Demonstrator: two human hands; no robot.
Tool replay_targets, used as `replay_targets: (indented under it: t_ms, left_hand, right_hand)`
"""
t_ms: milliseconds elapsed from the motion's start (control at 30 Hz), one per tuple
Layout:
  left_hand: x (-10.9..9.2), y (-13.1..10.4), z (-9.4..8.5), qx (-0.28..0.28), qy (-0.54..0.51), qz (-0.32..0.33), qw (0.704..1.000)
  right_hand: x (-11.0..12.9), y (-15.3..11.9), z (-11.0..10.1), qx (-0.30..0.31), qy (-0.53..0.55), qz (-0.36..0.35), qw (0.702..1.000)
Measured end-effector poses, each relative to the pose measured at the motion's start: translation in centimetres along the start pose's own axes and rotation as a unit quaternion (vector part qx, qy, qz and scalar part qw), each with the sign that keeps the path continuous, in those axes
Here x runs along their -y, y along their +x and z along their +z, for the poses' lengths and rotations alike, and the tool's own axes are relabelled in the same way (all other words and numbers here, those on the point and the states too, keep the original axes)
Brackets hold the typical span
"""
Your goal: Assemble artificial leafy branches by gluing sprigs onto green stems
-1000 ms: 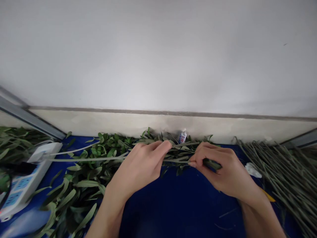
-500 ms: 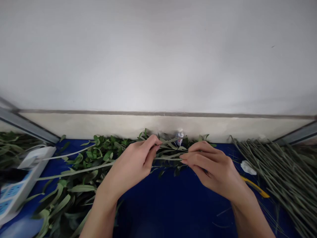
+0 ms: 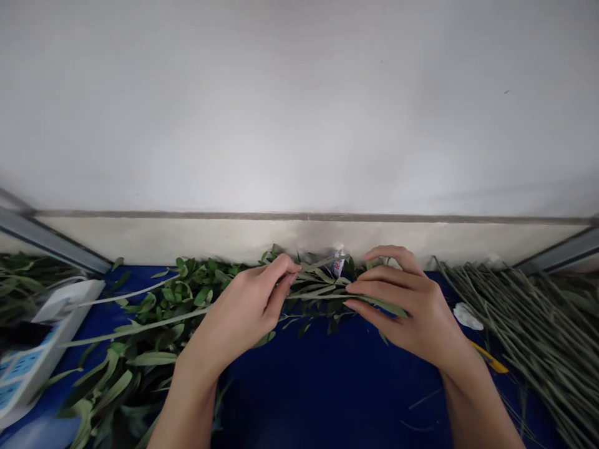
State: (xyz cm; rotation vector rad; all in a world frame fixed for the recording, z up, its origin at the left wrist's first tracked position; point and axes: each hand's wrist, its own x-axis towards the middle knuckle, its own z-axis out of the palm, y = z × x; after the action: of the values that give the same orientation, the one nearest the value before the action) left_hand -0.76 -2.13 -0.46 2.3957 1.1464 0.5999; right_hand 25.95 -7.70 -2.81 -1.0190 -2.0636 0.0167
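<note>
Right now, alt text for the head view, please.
Two bare hands, left and right, handle leafy green sprigs over a blue tabletop. Leafy cuttings and a white power strip lie at left; bare stems and a partly hidden yellow tool at right.

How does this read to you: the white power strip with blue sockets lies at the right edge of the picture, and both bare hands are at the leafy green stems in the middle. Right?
Not quite: the head view shows the white power strip with blue sockets at the left edge. Both bare hands, left and right, are indeed at the leafy green stems.
</note>
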Motion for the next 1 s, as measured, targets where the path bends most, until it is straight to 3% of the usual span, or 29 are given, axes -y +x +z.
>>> replay_targets:
  t_ms: [400,667,867,1000]
  left_hand:
    - [0.0,0.1,-0.1,0.029,-0.068,-0.039,0.996]
    - [-0.2,0.0,-0.3,0.031,-0.071,-0.034,0.996]
    - [-0.7,0.0,-0.1,0.001,-0.022,0.007,1.000]
    - [-0.8,0.0,-0.1,0.011,-0.033,-0.001,0.999]
  right_hand:
    - [0.2,0.1,0.3,0.013,0.042,0.028,0.999]
    - [1.0,0.0,0.1,0.011,0.197,0.183,0.963]
    - [0.7,0.4,-0.1,0.007,0.134,0.059,0.989]
    - [1.4,0.5,-0.2,0.004,0.046,0.010,0.999]
